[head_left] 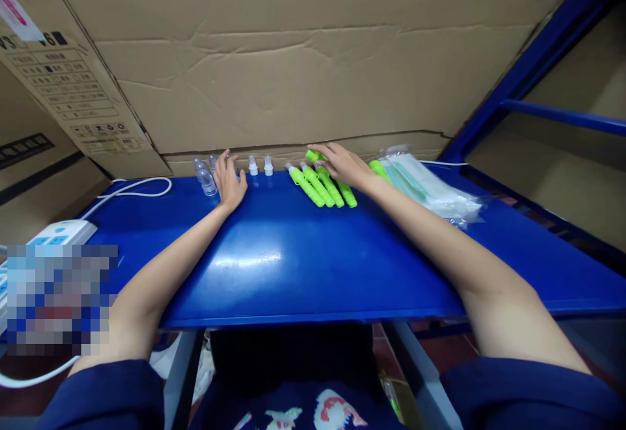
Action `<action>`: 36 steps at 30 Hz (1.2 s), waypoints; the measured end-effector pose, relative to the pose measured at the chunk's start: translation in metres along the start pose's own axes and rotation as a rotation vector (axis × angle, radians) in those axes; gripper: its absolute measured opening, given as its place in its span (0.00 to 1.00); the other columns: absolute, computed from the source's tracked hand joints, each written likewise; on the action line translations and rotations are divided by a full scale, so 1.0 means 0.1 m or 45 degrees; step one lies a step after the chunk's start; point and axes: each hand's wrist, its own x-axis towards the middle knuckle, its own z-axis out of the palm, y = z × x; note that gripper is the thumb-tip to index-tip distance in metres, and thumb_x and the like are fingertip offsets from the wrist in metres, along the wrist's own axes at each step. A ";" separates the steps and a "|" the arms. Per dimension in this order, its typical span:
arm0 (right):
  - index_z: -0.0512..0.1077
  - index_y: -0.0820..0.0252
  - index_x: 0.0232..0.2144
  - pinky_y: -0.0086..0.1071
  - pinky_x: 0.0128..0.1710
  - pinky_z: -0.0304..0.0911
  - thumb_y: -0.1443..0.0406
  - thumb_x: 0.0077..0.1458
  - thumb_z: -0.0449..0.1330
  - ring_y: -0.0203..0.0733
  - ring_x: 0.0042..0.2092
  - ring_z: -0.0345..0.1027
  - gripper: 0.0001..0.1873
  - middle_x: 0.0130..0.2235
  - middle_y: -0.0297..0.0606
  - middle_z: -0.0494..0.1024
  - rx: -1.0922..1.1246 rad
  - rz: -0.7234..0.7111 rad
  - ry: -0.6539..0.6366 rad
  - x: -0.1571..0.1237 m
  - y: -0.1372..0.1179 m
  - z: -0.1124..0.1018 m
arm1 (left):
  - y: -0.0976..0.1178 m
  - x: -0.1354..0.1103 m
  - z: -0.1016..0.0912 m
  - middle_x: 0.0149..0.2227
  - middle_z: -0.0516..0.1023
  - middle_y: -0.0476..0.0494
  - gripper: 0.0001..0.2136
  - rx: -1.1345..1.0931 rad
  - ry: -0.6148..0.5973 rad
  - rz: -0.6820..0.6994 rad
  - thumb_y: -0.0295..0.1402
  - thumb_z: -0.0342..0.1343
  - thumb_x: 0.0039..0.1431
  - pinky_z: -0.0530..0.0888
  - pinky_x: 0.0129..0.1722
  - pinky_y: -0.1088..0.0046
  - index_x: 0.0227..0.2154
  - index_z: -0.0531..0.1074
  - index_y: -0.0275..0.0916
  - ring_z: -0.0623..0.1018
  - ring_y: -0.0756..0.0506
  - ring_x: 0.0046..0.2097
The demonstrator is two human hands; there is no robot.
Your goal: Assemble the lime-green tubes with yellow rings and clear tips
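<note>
At the back left of the blue table, my left hand (229,182) reaches over a group of clear plastic caps (208,182), its fingers apart. Some caps are partly hidden behind it. Two small white nozzle-like pieces (253,166) stand upright just to its right. My right hand (345,164) is over a row of bright green ribbed tubes (307,187) with pale tips. Between its thumb and fingers is a small green piece (315,155), raised above the tubes. The hand covers the upper ends of some tubes.
A clear plastic packet of white and pale green sheets (430,188) lies at the right, a green end beside it. Cardboard (313,77) walls the back. On the left are a white power strip (63,234) and a looped white cable (147,185). Blue rails (562,117) frame the right.
</note>
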 end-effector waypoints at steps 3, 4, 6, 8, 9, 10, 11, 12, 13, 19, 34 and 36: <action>0.60 0.60 0.67 0.47 0.51 0.68 0.60 0.69 0.47 0.57 0.54 0.70 0.27 0.54 0.54 0.73 -0.005 0.003 -0.017 0.00 -0.03 -0.02 | 0.06 -0.02 -0.01 0.67 0.62 0.35 0.20 0.080 -0.152 0.129 0.31 0.49 0.62 0.58 0.68 0.52 0.57 0.68 0.39 0.60 0.36 0.69; 0.61 0.61 0.67 0.47 0.51 0.68 0.60 0.69 0.47 0.57 0.54 0.70 0.27 0.54 0.54 0.73 -0.009 0.003 -0.023 0.00 -0.04 -0.02 | 0.07 -0.02 -0.01 0.67 0.62 0.34 0.21 0.106 -0.199 0.162 0.33 0.49 0.63 0.57 0.68 0.51 0.59 0.68 0.40 0.60 0.36 0.69; 0.61 0.61 0.67 0.46 0.50 0.68 0.60 0.69 0.47 0.57 0.53 0.70 0.27 0.53 0.54 0.73 -0.021 0.003 -0.036 -0.01 -0.06 -0.03 | 0.09 -0.02 0.00 0.68 0.60 0.33 0.24 0.155 -0.290 0.180 0.35 0.48 0.65 0.56 0.67 0.48 0.63 0.65 0.42 0.58 0.34 0.70; 0.61 0.61 0.66 0.45 0.49 0.68 0.60 0.69 0.46 0.56 0.53 0.70 0.27 0.52 0.54 0.73 -0.035 0.000 -0.049 -0.01 -0.07 -0.03 | 0.10 -0.01 0.02 0.69 0.58 0.32 0.25 0.198 -0.372 0.152 0.38 0.46 0.67 0.55 0.66 0.44 0.66 0.62 0.44 0.56 0.33 0.71; 0.61 0.61 0.66 0.45 0.49 0.68 0.60 0.69 0.46 0.56 0.52 0.70 0.27 0.51 0.53 0.73 -0.043 -0.001 -0.053 -0.01 -0.07 -0.03 | 0.10 0.00 0.03 0.69 0.58 0.32 0.25 0.215 -0.408 0.132 0.39 0.45 0.67 0.55 0.66 0.43 0.66 0.61 0.44 0.56 0.33 0.71; 0.61 0.61 0.66 0.44 0.48 0.68 0.60 0.69 0.46 0.56 0.51 0.70 0.27 0.50 0.53 0.73 -0.049 -0.002 -0.055 -0.01 -0.08 -0.02 | 0.10 0.01 0.04 0.69 0.59 0.33 0.25 0.230 -0.443 0.117 0.40 0.43 0.68 0.54 0.66 0.42 0.67 0.61 0.45 0.55 0.33 0.71; 0.61 0.60 0.66 0.43 0.47 0.68 0.60 0.69 0.47 0.55 0.51 0.70 0.27 0.49 0.52 0.74 -0.056 0.000 -0.054 0.00 -0.08 -0.01 | 0.10 0.02 0.04 0.69 0.59 0.34 0.26 0.241 -0.478 0.104 0.42 0.41 0.69 0.53 0.66 0.40 0.67 0.60 0.46 0.55 0.34 0.71; 0.61 0.60 0.66 0.42 0.47 0.68 0.60 0.69 0.47 0.54 0.50 0.71 0.26 0.49 0.52 0.74 -0.061 0.000 -0.053 0.00 -0.08 0.00 | 0.10 0.03 0.05 0.70 0.59 0.35 0.26 0.248 -0.518 0.091 0.43 0.39 0.70 0.53 0.66 0.39 0.68 0.59 0.47 0.55 0.34 0.71; 0.61 0.60 0.66 0.41 0.47 0.68 0.60 0.69 0.47 0.54 0.50 0.71 0.26 0.48 0.51 0.74 -0.065 -0.005 -0.054 0.00 -0.08 0.00 | 0.09 0.04 0.06 0.70 0.59 0.36 0.26 0.253 -0.560 0.074 0.44 0.37 0.70 0.52 0.66 0.38 0.68 0.59 0.48 0.54 0.33 0.72; 0.62 0.58 0.66 0.40 0.46 0.67 0.59 0.70 0.46 0.53 0.49 0.70 0.25 0.48 0.50 0.74 -0.079 -0.046 -0.068 -0.01 -0.10 0.04 | 0.01 0.08 0.16 0.70 0.60 0.38 0.26 0.168 -0.628 0.042 0.45 0.39 0.70 0.47 0.64 0.28 0.67 0.61 0.48 0.55 0.29 0.71; 0.62 0.58 0.66 0.40 0.45 0.66 0.59 0.70 0.47 0.53 0.50 0.71 0.26 0.51 0.52 0.75 -0.066 -0.107 -0.138 -0.04 -0.20 0.10 | 0.04 -0.03 0.12 0.51 0.77 0.32 0.18 0.129 -0.370 0.324 0.45 0.51 0.66 0.53 0.63 0.38 0.52 0.73 0.41 0.70 0.28 0.58; 0.62 0.57 0.66 0.39 0.44 0.66 0.59 0.70 0.46 0.53 0.50 0.71 0.26 0.52 0.52 0.75 -0.082 -0.136 -0.148 -0.03 -0.24 0.10 | 0.07 -0.04 0.09 0.51 0.78 0.35 0.17 0.043 -0.339 0.324 0.45 0.51 0.67 0.53 0.63 0.40 0.53 0.73 0.44 0.71 0.30 0.58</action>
